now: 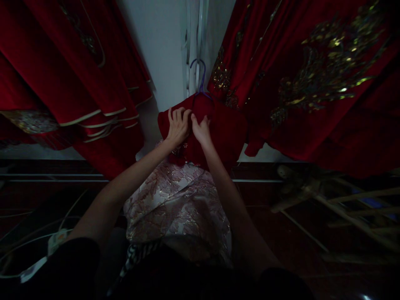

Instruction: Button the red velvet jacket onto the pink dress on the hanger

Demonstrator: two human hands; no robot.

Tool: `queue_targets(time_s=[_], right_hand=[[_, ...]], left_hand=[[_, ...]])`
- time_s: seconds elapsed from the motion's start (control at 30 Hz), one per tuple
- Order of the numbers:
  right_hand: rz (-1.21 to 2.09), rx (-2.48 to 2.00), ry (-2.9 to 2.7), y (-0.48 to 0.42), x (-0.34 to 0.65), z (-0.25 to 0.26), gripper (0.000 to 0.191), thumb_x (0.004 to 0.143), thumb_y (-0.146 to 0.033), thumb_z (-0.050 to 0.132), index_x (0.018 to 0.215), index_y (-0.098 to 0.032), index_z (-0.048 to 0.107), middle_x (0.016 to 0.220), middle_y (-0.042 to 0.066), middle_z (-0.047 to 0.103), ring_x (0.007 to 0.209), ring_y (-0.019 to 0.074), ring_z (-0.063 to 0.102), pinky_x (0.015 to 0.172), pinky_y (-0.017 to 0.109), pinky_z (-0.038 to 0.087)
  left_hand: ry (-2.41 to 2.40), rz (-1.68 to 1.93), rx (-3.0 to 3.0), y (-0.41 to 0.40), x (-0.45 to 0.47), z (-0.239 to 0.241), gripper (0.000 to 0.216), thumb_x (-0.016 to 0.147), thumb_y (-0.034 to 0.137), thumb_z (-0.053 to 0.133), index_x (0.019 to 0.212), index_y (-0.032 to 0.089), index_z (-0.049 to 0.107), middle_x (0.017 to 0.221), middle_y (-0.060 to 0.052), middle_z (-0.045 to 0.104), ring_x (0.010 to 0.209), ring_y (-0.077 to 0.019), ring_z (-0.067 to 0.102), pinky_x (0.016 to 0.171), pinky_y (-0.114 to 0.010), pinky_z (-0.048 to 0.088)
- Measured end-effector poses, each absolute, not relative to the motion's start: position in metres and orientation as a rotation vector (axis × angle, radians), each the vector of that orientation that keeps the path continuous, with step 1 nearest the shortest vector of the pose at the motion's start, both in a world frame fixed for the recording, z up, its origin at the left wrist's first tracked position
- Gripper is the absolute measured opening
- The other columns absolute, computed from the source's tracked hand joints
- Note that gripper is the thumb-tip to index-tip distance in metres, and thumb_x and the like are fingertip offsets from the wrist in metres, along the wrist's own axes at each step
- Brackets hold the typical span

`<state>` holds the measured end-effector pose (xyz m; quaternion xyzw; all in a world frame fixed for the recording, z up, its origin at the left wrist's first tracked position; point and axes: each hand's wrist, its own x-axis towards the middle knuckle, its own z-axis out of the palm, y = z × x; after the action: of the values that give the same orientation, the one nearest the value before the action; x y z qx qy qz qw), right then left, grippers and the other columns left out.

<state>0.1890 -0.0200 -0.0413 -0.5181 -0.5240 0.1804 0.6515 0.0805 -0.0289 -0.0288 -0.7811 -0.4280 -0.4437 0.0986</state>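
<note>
A short red garment [229, 129] hangs in front of me on a purple hanger [202, 79]. My left hand [179, 125] grips its front below the neckline, with bent fingers and the knuckles up. Close beside it, my right hand [201, 129] has its thumb and curled fingers closed on the same front. The fingertips partly hide the cloth between them, and I cannot make out any fastener there. Small shiny ornaments show below my left wrist. Beneath the red garment falls a pale pink patterned skirt [178, 200] with a glossy leaf-like design.
Red garments with pale piping [103, 83] hang on the left. On the right hangs a red garment with gold sequins [331, 62]. A wooden frame [312, 187] stands at the lower right. A white cable with a power strip [58, 239] lies at the lower left. The room is dim.
</note>
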Motion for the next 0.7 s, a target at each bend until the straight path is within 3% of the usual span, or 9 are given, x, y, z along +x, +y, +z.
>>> queue_targets(time_s=[0.07,0.17,0.27,0.37,0.7], right_hand=[[0.283,-1.347,-1.118,-0.02,0.198,-0.044,0.08,0.079,-0.061,0.056,0.13,-0.003,0.035,0.134,0.032,0.037,0.135,0.0421,0.028,0.106,0.065,0.021],[0.034,-1.55,-1.128,-0.036,0.227,-0.044,0.068,0.086,-0.053,0.048,0.127,0.0,0.038,0.129,0.034,0.042,0.13,0.0415,0.036,0.104,0.061,0.025],[-0.126,-1.671,-1.206,-0.048,0.26,-0.037,0.048,0.094,-0.042,0.035,0.12,-0.002,0.045,0.123,0.029,0.05,0.122,0.0359,0.046,0.102,0.054,0.032],[-0.185,-1.746,-1.281,-0.047,0.286,-0.028,0.041,0.096,-0.034,0.028,0.113,-0.005,0.051,0.116,0.026,0.057,0.115,0.0324,0.053,0.099,0.049,0.035],[-0.106,-1.975,-1.421,-0.033,0.334,0.004,0.054,0.096,-0.044,0.032,0.111,0.001,0.059,0.114,0.03,0.06,0.113,0.0338,0.056,0.096,0.049,0.038]], left_hand=[[-1.407,-1.347,-2.182,-0.027,0.074,-0.027,0.048,0.081,0.02,0.049,0.129,0.013,0.046,0.136,-0.02,0.043,0.132,-0.0355,0.033,0.113,-0.056,0.015],[-1.62,-1.281,-2.071,-0.017,0.054,-0.017,0.059,0.078,0.021,0.052,0.135,0.013,0.038,0.144,-0.023,0.033,0.13,-0.0381,0.036,0.106,-0.055,0.029],[-1.875,-1.105,-2.022,-0.002,0.031,-0.001,0.059,0.077,0.025,0.052,0.133,0.011,0.041,0.135,-0.026,0.043,0.122,-0.0398,0.045,0.1,-0.056,0.035],[-2.073,-1.009,-1.995,0.012,0.013,0.008,0.046,0.082,0.03,0.045,0.122,0.009,0.051,0.118,-0.026,0.057,0.12,-0.04,0.048,0.1,-0.056,0.033],[-2.239,-1.236,-1.922,0.035,-0.006,0.001,0.04,0.084,0.042,0.044,0.108,0.017,0.063,0.107,-0.018,0.065,0.109,-0.0344,0.057,0.094,-0.048,0.041]])
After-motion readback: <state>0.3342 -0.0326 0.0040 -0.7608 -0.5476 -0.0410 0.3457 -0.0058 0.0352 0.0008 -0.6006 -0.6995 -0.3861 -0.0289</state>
